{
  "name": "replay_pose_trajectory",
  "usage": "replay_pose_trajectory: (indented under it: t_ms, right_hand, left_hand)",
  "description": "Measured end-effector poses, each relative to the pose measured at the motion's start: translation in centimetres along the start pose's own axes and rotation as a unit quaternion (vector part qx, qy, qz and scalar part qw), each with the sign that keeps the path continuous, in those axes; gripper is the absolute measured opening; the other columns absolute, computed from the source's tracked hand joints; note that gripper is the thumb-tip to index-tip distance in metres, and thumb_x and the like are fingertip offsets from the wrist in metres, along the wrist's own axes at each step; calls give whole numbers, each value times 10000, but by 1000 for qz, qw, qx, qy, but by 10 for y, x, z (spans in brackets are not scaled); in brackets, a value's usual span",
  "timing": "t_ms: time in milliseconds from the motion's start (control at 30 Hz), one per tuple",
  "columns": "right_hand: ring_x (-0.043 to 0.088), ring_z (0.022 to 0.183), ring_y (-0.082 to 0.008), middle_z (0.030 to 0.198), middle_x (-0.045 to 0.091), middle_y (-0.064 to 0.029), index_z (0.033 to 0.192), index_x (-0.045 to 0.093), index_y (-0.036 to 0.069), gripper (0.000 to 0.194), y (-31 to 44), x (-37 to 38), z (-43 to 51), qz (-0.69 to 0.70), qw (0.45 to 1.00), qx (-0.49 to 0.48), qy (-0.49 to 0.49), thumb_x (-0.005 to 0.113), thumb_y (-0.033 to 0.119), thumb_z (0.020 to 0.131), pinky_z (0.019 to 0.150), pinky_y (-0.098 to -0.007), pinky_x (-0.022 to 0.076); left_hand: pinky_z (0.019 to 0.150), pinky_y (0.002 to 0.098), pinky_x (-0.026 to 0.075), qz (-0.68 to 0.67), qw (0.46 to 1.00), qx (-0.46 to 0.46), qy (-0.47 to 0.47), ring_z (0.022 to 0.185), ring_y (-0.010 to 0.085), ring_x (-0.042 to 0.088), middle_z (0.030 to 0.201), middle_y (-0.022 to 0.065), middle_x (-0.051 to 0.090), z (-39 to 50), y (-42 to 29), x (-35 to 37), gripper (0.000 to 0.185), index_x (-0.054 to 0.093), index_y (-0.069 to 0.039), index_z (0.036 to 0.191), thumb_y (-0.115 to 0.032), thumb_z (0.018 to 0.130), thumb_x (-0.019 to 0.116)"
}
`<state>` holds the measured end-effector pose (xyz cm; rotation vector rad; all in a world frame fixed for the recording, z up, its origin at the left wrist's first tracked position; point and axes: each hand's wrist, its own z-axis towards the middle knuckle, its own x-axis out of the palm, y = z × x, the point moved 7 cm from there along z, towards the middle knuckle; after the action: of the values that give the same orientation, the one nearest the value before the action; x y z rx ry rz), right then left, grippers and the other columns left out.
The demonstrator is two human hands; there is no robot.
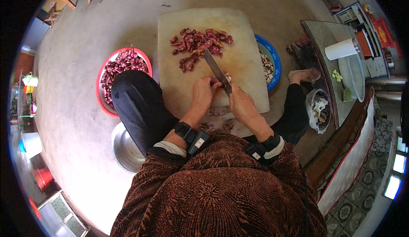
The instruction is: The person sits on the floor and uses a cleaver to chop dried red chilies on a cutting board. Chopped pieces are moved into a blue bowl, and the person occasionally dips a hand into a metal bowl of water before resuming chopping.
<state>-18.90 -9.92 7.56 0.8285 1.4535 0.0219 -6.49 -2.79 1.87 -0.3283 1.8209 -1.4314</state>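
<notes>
My right hand (pixel 242 102) grips the handle of a kitchen knife (pixel 217 69), whose long blade points up and to the left over the pale cutting board (pixel 246 64). Close against the blade, my left hand (pixel 203 91) pinches a small reddish tuber piece (pixel 213 81), mostly hidden by the fingers. Beside the blade are a few pale cut bits (pixel 228 76). A loose heap of knobbly purple-red tubers (pixel 199 42) lies on the board beyond my hands, and the knife tip overlaps its near edge in view.
Left of the board, a red-rimmed basin (pixel 99 91) holds many purple-red tubers. A blue basin (pixel 277 66) with chopped pieces sits partly behind the board's right edge. A steel bowl (pixel 126 150) stands by my left leg. To the right are a lined waste bin (pixel 319 109) and a low table (pixel 322 42).
</notes>
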Motion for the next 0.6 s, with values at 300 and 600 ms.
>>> replay_pose_trajectory:
  t_ms: [300,600]
  right_hand:
    - [566,869,-491,962,586,-287,1140,419,-22,273,2,-28,-16,25,999,7,25,493,85,900,729,-543,438]
    - [572,873,-479,965,579,-296,1024,442,0,168,4,-26,-11,33,999,-23,9,490,55,872,743,-540,445]
  left_hand:
    - [518,295,470,-13,1000,-24,10,550,141,595,644,80,644,-3,-7,-2,115,687,15,855,-98,835,688]
    - [504,287,465,8,1000,-24,3,536,128,600,639,90,659,0,2,2,116,697,14,841,-101,827,699]
